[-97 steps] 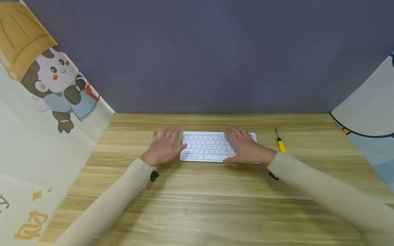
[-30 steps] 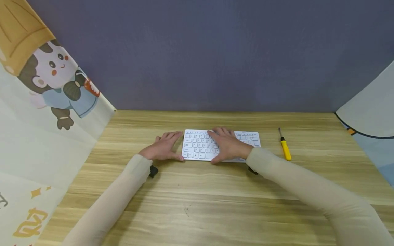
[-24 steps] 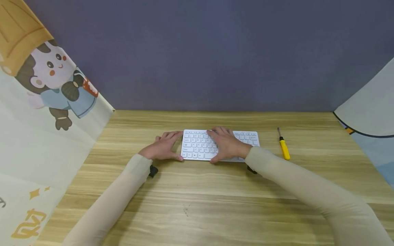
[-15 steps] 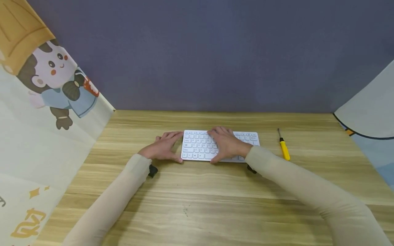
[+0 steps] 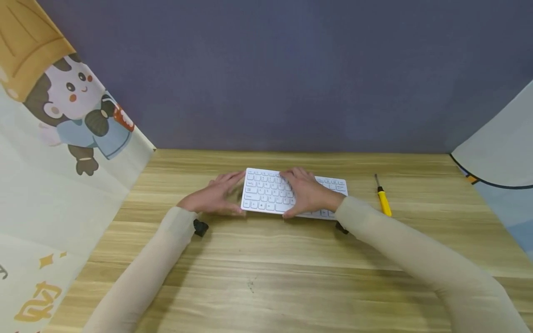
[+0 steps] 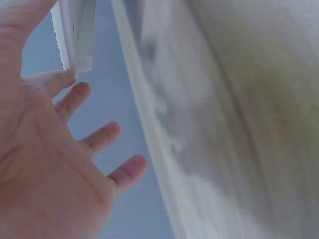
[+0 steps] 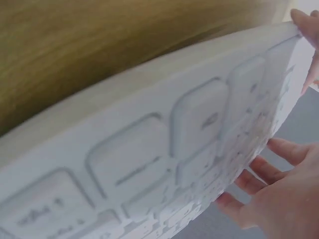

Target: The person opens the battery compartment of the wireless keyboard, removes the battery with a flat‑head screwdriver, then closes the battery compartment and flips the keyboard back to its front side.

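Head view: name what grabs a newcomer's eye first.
The white keyboard likely stands out first, at the centre, with the right hand across it and the left hand at its left end. Next come the yellow screwdriver to the right and the cartoon figure at far left.

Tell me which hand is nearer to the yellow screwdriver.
Right. The right hand spans the middle of the white keyboard, left of the yellow screwdriver and not touching it. The left hand is farther off, at the keyboard's left end.
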{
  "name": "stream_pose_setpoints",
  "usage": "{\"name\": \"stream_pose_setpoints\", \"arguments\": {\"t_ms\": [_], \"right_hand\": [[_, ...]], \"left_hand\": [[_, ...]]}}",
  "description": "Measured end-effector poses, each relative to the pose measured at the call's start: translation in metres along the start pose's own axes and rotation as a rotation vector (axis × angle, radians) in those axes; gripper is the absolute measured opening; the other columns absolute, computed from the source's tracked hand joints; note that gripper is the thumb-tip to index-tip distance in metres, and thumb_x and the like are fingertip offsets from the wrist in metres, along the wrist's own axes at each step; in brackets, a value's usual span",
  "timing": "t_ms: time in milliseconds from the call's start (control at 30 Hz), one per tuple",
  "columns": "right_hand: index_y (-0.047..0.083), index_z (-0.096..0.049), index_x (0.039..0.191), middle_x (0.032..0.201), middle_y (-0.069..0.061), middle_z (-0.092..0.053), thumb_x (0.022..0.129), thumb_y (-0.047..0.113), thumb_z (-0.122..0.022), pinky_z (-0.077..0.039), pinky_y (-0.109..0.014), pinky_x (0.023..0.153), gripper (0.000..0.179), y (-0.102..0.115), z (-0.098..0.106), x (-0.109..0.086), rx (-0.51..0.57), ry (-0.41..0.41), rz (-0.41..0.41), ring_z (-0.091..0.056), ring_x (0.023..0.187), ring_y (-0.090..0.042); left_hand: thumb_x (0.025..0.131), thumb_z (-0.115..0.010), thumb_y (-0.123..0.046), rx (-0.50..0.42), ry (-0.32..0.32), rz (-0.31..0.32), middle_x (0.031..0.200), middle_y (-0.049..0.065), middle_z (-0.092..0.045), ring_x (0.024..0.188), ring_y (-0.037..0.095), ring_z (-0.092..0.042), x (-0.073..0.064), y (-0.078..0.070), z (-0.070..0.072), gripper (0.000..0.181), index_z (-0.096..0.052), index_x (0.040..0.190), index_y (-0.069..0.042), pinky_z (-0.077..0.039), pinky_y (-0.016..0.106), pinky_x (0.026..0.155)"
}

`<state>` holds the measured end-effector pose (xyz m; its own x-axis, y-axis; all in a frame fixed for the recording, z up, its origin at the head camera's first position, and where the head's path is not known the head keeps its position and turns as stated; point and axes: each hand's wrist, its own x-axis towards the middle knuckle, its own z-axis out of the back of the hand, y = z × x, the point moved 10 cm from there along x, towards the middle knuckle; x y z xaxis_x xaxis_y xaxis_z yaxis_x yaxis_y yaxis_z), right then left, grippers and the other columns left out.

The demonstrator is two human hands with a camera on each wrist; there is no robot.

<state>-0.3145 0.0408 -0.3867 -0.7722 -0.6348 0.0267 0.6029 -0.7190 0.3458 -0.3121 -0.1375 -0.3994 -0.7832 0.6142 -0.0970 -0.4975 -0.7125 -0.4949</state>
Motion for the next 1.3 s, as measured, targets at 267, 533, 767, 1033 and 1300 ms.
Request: {"name": "stream_pose_setpoints", "arguments": {"t_ms": [267, 533, 767, 1033, 1300], "right_hand": [[0.004, -0.025, 0.148, 0.142, -0.013, -0.030, 0.056, 0.054, -0.086, -0.020, -0.052, 0.105, 0.121, 0.003, 0.009, -0.002, 0.073, -0.026, 0.023, -0.026, 0.131, -0.029], [0.009, -0.023, 0.150, 0.146, -0.013, -0.025, 0.057, 0.053, -0.085, -0.025, -0.052, 0.104, 0.120, 0.011, 0.023, -0.005, 0.141, -0.069, 0.059, -0.026, 0.132, -0.030], [0.011, -0.022, 0.151, 0.147, -0.009, -0.023, 0.058, 0.057, -0.084, -0.031, -0.046, 0.102, 0.120, 0.018, 0.036, -0.007, 0.211, -0.129, 0.106, -0.027, 0.130, -0.025], [0.011, -0.017, 0.152, 0.149, -0.006, -0.021, 0.063, 0.049, -0.085, -0.031, -0.042, 0.103, 0.119, 0.028, 0.045, -0.004, 0.284, -0.185, 0.168, -0.025, 0.131, -0.020], [0.010, -0.012, 0.152, 0.150, -0.006, -0.018, 0.064, 0.068, -0.072, -0.029, -0.043, 0.104, 0.121, 0.039, 0.050, -0.003, 0.350, -0.219, 0.240, -0.024, 0.132, -0.020]], "left_hand": [[0.074, -0.081, -0.032, -0.101, -0.039, -0.054, 0.156, 0.006, -0.010, 0.140, 0.030, -0.009, -0.006, -0.007, 0.016, 0.110, -0.005, 0.153, -0.026, -0.018, 0.057, 0.106], [0.077, -0.079, -0.034, -0.168, -0.079, -0.107, 0.156, 0.006, -0.008, 0.140, 0.028, -0.011, -0.014, -0.021, 0.038, 0.107, -0.005, 0.153, -0.027, -0.021, 0.056, 0.105], [0.081, -0.077, -0.026, -0.188, -0.146, -0.184, 0.156, 0.006, -0.009, 0.139, 0.030, -0.015, -0.024, -0.058, 0.069, 0.101, -0.008, 0.153, -0.016, -0.025, 0.056, 0.104], [0.082, -0.053, -0.065, -0.266, -0.217, -0.293, 0.154, 0.018, -0.004, 0.137, 0.038, -0.017, -0.033, -0.095, 0.093, 0.105, -0.005, 0.151, -0.002, -0.026, 0.057, 0.102], [0.080, -0.035, -0.076, -0.254, -0.337, -0.394, 0.152, 0.026, -0.004, 0.132, 0.041, -0.023, -0.035, -0.116, 0.106, 0.111, -0.004, 0.148, 0.006, -0.032, 0.056, 0.098]]}}
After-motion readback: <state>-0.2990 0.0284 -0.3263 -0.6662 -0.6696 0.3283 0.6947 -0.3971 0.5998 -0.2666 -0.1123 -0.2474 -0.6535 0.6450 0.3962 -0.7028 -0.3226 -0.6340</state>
